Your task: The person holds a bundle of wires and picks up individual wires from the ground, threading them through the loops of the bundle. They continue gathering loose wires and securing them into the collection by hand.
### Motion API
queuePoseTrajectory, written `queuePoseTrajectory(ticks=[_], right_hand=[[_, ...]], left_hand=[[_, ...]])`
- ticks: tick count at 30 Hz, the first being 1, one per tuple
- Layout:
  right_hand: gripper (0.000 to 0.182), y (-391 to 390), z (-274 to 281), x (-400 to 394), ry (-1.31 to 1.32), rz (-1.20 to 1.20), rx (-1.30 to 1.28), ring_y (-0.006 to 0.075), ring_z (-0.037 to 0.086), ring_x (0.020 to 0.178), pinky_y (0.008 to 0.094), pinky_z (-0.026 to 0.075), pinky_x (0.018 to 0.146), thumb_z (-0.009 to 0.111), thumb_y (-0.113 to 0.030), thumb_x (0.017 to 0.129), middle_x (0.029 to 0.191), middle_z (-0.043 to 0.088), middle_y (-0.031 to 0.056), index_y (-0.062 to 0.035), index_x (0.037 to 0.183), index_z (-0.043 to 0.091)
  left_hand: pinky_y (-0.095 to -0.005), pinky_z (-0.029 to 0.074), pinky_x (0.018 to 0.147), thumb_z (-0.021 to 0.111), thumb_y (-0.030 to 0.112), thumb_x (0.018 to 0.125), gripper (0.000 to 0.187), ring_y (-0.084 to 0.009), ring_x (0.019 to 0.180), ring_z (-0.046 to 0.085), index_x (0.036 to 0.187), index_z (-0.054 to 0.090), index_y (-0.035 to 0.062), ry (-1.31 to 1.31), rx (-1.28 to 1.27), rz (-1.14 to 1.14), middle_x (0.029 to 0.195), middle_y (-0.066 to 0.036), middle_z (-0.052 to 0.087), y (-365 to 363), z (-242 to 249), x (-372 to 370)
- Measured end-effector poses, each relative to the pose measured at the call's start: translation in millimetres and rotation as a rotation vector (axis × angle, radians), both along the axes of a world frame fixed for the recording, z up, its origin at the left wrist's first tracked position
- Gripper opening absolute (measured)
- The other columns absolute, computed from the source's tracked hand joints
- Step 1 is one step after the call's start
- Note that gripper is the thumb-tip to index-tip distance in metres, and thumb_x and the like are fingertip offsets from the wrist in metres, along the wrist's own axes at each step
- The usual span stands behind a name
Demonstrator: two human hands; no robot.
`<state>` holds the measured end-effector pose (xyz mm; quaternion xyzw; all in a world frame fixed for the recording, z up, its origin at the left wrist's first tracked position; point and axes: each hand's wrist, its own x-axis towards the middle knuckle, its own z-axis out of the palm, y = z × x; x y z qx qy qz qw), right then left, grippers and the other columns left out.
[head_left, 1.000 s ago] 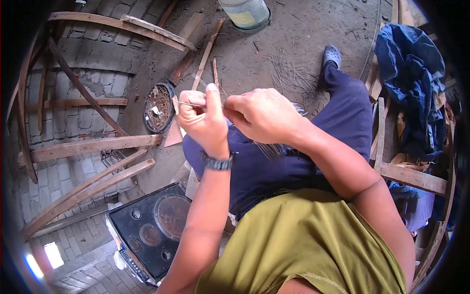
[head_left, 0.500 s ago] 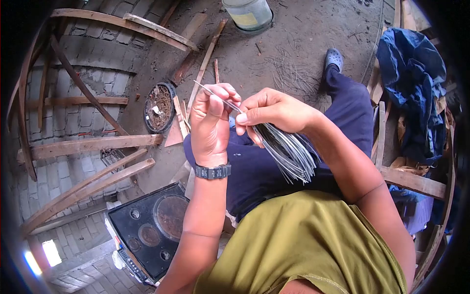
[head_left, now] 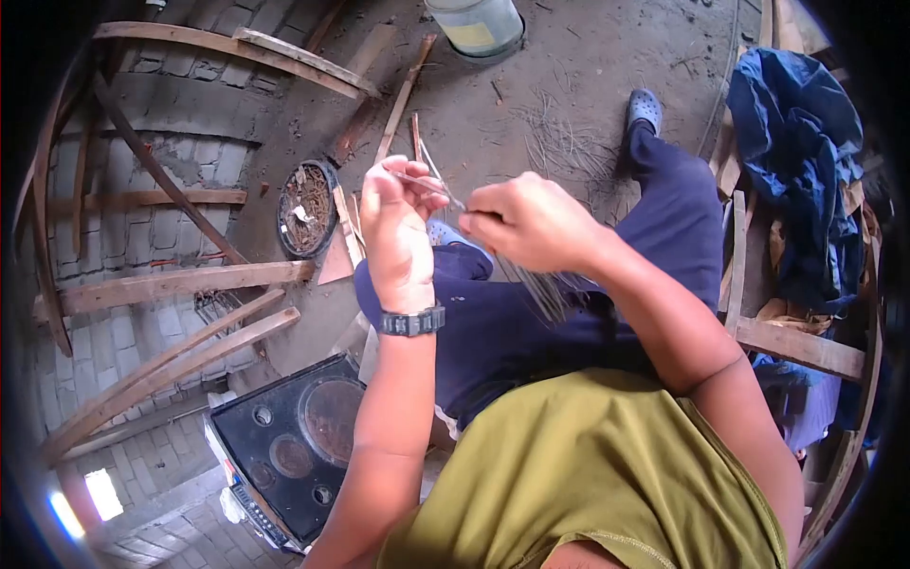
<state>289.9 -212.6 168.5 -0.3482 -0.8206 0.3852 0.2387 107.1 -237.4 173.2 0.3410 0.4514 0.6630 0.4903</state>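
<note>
My left hand point(head_left: 400, 223), with a dark watch point(head_left: 413, 321) at its wrist, has its palm turned up and its curled fingers around the thin wire ends point(head_left: 431, 182). Close to its right, my right hand point(head_left: 536, 223) is closed in a fist on the same bundle of grey metal wires point(head_left: 542, 296). The loose strands hang below that fist, over my dark trousers, and are blurred. Between the hands the ends spread apart in a narrow V. The part inside the right fist is hidden.
Loose wires point(head_left: 569, 142) lie on the dirt floor ahead, near my clog point(head_left: 645, 109). A bucket point(head_left: 477, 27) stands farther off. At left are a round pan of debris point(head_left: 329, 204), timber pieces point(head_left: 171, 284) and a black cooktop point(head_left: 251, 403). Blue cloth point(head_left: 796, 142) lies at right.
My right hand has rolled over from a pinch into a fist with its back up. The hanging strands have swung left, and the wire ends have spread apart.
</note>
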Motion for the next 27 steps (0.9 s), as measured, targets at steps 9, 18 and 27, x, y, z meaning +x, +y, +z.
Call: queuePoseTrajectory(ticks=[9,18,27], right_hand=[[0.029,26.2,-1.3,12.2,0.581,0.371,-0.891,0.0112,0.062,0.061,0.0255,0.048,0.059,0.064,-0.024,0.100,0.067,0.066,0.0069,0.0030,0.094,0.072],[0.026,80.0,20.6,6.7,0.629,0.548,-0.824,0.0126,0.062,0.055,0.0279,0.051,0.054,0.065,-0.021,0.097,0.065,0.065,0.0069,0.0034,0.093,0.072],[0.030,170.1,-48.7,-36.8,-0.031,-0.056,-0.008,0.0245,0.074,0.079,0.0372,0.057,0.077,0.061,-0.030,0.095,0.081,0.074,0.0130,-0.0044,0.099,0.075]], left_hand=[[-0.0344,0.052,0.085,0.071,0.033,0.096,0.034,-0.0199,0.093,0.064,0.112,0.064,0.0036,-0.205,0.089,-0.314,0.105,-0.009,0.066,2.2,-17.1,-4.3],[-0.0385,0.054,0.082,0.074,0.020,0.093,0.015,-0.0210,0.090,0.061,0.094,0.065,0.0079,-0.248,0.300,-0.392,0.094,-0.006,0.063,59.5,12.4,-11.8],[-0.0276,0.053,0.073,0.074,0.019,0.093,0.024,-0.0145,0.081,0.066,0.109,0.064,0.0044,0.332,-0.001,0.080,0.095,-0.005,0.068,159.5,-21.0,-71.8]])
